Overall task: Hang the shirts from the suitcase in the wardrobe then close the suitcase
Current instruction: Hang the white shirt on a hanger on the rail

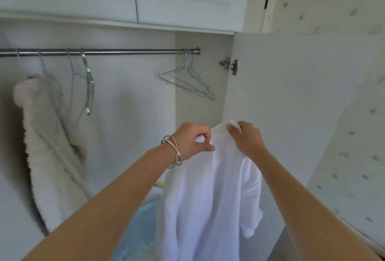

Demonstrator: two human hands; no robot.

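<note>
Nearest the camera, both forearms reach forward; the left wrist carries thin metal bangles [174, 152]. The left hand [192, 141] has its fingers [205, 135] curled and pinching the top edge of a white shirt [208, 198]; the right hand [245, 138] pinches the same edge just beside it, a fold of cloth showing above its fingers. The shirt hangs straight down from both grips, in front of the open wardrobe, with no hanger visible inside it. Below and left of the fingers a pale blue fabric [143, 219] shows behind the shirt; what it is cannot be told. The suitcase is not in view. Beyond the right hand stands the open wardrobe door [291, 94] with its hinge [230, 65]. Above and beyond the fingers, wire hangers [187, 81] hang bare at the right end of the metal rail [125, 51]. Far left of the fingers, more bare hangers [83, 85] and a fluffy cream robe [52, 146] hang on the same rail. Step in hand, judged: hanging one shirt, collar held spread. Next move likely calls for freeing one hand, taking a wire hanger off the rail, and feeding it into the neck. No brand, label or writing can be read.
</note>
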